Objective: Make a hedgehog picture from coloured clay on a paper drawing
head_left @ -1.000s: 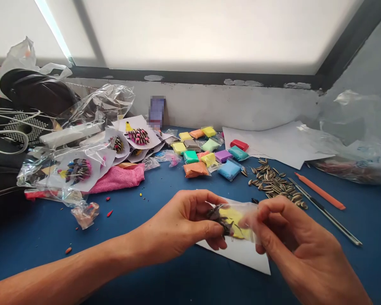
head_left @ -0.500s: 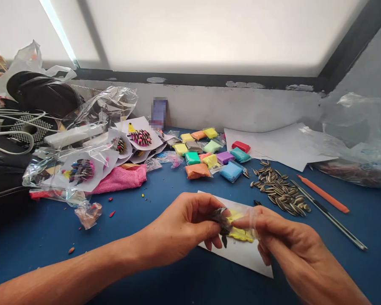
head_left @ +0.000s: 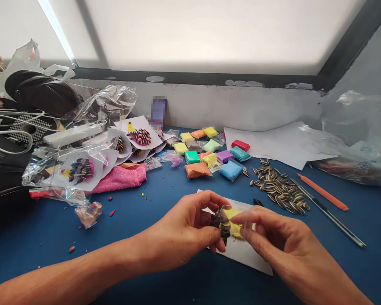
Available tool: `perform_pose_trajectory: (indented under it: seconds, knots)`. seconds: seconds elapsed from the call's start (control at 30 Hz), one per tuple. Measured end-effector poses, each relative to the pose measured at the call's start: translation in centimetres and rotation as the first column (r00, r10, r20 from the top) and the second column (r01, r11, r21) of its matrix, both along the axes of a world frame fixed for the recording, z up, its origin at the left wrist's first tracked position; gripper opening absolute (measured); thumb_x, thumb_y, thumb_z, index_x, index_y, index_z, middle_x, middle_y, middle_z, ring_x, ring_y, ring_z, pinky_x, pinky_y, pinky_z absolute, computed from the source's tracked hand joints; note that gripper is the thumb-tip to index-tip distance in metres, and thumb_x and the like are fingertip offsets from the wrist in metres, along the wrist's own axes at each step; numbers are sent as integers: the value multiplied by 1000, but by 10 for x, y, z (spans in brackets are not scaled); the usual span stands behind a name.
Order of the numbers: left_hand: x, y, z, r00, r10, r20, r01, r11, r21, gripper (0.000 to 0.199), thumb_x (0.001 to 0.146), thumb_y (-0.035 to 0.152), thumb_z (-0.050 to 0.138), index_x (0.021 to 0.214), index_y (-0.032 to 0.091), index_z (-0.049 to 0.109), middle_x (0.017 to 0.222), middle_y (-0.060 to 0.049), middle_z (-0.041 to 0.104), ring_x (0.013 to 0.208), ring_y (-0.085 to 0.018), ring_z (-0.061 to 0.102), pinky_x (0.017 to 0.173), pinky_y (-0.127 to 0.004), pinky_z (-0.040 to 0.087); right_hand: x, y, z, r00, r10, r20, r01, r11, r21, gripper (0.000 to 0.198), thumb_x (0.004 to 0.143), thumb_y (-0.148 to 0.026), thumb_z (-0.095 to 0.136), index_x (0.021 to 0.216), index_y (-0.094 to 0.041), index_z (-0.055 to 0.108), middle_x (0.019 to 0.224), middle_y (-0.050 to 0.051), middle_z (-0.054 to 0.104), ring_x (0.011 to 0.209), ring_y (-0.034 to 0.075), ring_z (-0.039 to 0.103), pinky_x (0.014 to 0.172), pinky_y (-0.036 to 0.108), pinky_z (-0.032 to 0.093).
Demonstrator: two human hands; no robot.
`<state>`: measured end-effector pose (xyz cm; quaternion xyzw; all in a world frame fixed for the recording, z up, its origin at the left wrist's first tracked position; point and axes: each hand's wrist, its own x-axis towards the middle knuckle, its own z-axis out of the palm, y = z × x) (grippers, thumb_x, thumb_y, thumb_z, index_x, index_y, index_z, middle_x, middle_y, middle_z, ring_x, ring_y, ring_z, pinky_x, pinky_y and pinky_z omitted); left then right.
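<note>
Black modelling clay [head_left: 221,222] in a torn clear wrapper sits in my left hand [head_left: 190,226], its thumb and fingers closed around it. My right hand [head_left: 281,237] pinches the see-through end of that wrapper between thumb and forefinger. Beneath both hands lies a white paper card [head_left: 252,259] bearing a flattened yellow clay shape [head_left: 236,232], partly covered by the wrapper and fingers. Just beyond the card is a small black piece [head_left: 258,202]. A pile of striped sunflower seeds [head_left: 281,190] rests past my right hand.
Wrapped clay packets [head_left: 198,170] in several colours lie ahead. An orange tool [head_left: 324,192] and a metal-shafted knife or pen [head_left: 330,214] are at right. Finished seed-and-clay cards [head_left: 139,137], a pink cloth [head_left: 122,182] and plastic bags stand left. White sheets [head_left: 273,144] lie by the wall.
My right hand has shifted slightly left, toward my left hand, its fingertips now closer to the black clay. More of the dark clay shows in the wrapper.
</note>
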<state>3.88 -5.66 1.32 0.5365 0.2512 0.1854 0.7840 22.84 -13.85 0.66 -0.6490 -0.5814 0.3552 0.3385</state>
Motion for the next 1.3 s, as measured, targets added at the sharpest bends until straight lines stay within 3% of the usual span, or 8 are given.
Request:
perform_pose_trajectory:
  seconds: [0.17,0.27,0.37,0.5,0.73,0.97,1.17,1.3]
  knots:
    - [0,1,1,999,-34,-21,34,999,20,39,77,12,64,114,14,49,94,-3,59,75,-11,59,73,-29,48,-4,0,11,998,55,-26,-55,998,0,35,89,-53,54,77,-26,72,75,1,63,71,15,59,63,26,50]
    - [1,2,0,995,-85,-58,89,994,58,27,82,19,64,106,12,53,84,-1,59,68,-10,58,67,-27,47,-6,1,12,995,79,-65,-74,995,70,27,90,-48,54,90,-29,74,83,2,65,74,15,60,63,25,51]
    - [2,3,-2,997,-50,-57,54,996,76,23,80,18,65,99,11,54,81,-1,60,66,-10,57,64,-25,45,-5,1,10,995,74,65,-82,989,121,28,94,-44,51,90,-28,73,77,1,60,67,13,54,59,24,47]
    - [2,2,-4,998,46,-44,-42,996,75,25,77,13,69,97,12,53,88,-3,62,75,-10,57,69,-24,46,-5,-1,7,987,49,155,-67,992,111,28,92,-45,54,79,-27,70,74,-1,58,59,10,47,54,23,41]
    - [2,2,-1,997,57,-55,-55,998,37,39,72,31,81,90,13,52,82,0,61,69,-8,56,64,-22,44,-9,-2,2,991,108,74,-116,987,107,21,90,-39,58,98,-32,76,80,-1,64,68,13,52,57,23,45]
    - [4,2,0,997,55,-46,-54,998,12,51,66,44,85,89,14,51,76,0,63,60,-9,58,61,-25,47,-11,-4,-1,986,43,162,-92,945,313,14,90,-36,62,95,-31,74,75,-2,60,59,9,52,50,22,41]
    - [3,1,2,998,-29,-54,34,996,88,41,77,43,77,96,12,57,77,-2,63,65,-11,60,64,-26,49,-9,-5,1,980,37,197,-110,922,372,14,90,-35,62,97,-30,73,83,1,62,59,9,54,51,21,46]
    - [4,3,1,1000,0,-30,2,997,80,27,78,29,75,91,12,58,74,-1,62,63,-10,59,61,-22,47,-10,-4,1,978,10,209,-95,911,401,14,88,-33,65,98,-32,75,94,2,62,63,9,58,50,19,48]
